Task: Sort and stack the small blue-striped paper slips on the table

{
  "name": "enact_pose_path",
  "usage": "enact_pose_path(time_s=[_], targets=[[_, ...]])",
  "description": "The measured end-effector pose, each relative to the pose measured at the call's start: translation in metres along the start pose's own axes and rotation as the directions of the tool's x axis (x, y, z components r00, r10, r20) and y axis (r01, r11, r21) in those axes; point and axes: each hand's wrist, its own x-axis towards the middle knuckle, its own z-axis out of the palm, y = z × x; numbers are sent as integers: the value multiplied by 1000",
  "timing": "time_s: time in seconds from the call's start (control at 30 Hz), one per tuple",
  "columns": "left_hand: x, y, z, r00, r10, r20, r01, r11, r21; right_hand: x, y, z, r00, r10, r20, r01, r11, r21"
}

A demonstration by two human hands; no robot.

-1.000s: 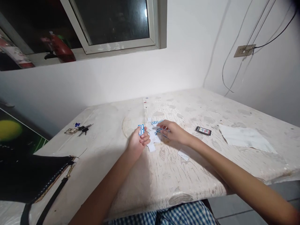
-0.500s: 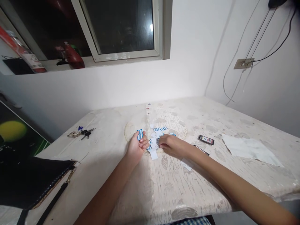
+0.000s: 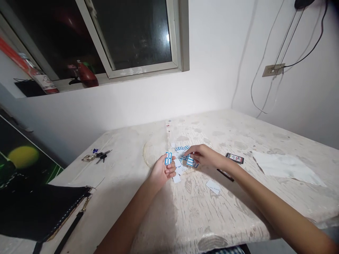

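A blue-outlined paper piece (image 3: 168, 158) was held upright in the left hand (image 3: 162, 170), pinched between thumb and forefinger, with the other fingers curled in below it. By the right hand (image 3: 203, 156), a second blue-marked piece (image 3: 190, 161) was gripped between the thumb and fingertips, just above a loose pile of white and blue-printed slips (image 3: 180, 167) on the tabletop (image 3: 196, 208). The pile was spread between the two hands, and its slips were overlapped; their print was too small to be read. Nearer the front edge, a single white slip (image 3: 213, 187) was set apart. A dark-edged strip (image 3: 225, 175) lay just beside the right forearm, and a black-bordered label (image 3: 235, 158) was placed beyond that arm. Farther right, a white sheet (image 3: 287, 168) was laid flat. At the left, keys (image 3: 102, 156) were seen behind a black bag (image 3: 45, 208).
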Motion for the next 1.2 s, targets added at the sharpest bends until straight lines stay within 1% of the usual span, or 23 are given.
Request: enact_pose_path(time_s=[0.07, 0.1, 0.17, 0.2, 0.3, 0.4, 0.5, 0.67, 0.8, 0.9, 0.97, 1.0, 1.07, 1.13, 1.2], targets=[[0, -4, 1, 989, -117, 88, 113, 992, 54, -1, -6, -1, 999, 48, 2, -47, 977, 206], [-1, -7, 1, 974, -185, 131, 175, 981, 86, -1, -9, 0, 998, 61, 12, -62, 954, 295], [-2, -12, 3, 939, -288, 188, 263, 954, 145, -2, -13, 4, 996, 75, 37, -84, 910, 406], [-2, -14, 5, 929, -309, 203, 278, 946, 167, -2, -14, 7, 996, 78, 48, -91, 898, 431], [-5, -20, 10, 934, -287, 211, 243, 946, 212, -1, -14, 17, 996, 72, 47, -85, 906, 415], [-6, -25, 14, 952, -247, 179, 201, 950, 239, -1, -11, 24, 1000, 28, -10, -24, 946, 323], [-5, -27, 15, 965, -220, 144, 188, 960, 210, -1, -9, 26, 998, -38, -48, 48, 971, 234], [-3, -28, 14, 964, -208, 168, 184, 972, 146, 0, -7, 26, 992, -114, -54, 122, 974, 192], [-3, -30, 17, 979, -159, 130, 137, 977, 163, 0, -8, 30, 993, -86, -75, 99, 975, 201], [-2, -31, 18, 983, -157, 91, 137, 972, 190, 0, -9, 32, 993, -76, -96, 89, 986, 139], [-1, -32, 17, 985, -152, 81, 133, 970, 206, 0, -8, 32, 991, -40, -131, 56, 992, 117], [0, -32, 16, 985, -153, 80, 133, 967, 219, 0, -8, 33, 991, -9, -135, 29, 990, 141], [0, -32, 16, 985, -147, 85, 123, 963, 241, 1, -7, 33, 995, 31, -95, -8, 971, 241], [-1, -32, 16, 986, -127, 112, 96, 965, 244, 1, -7, 34, 997, 38, -63, -15, 943, 332], [-2, -31, 17, 987, -78, 143, 43, 972, 232, 1, -6, 35, 998, 24, -61, 1, 923, 385]])
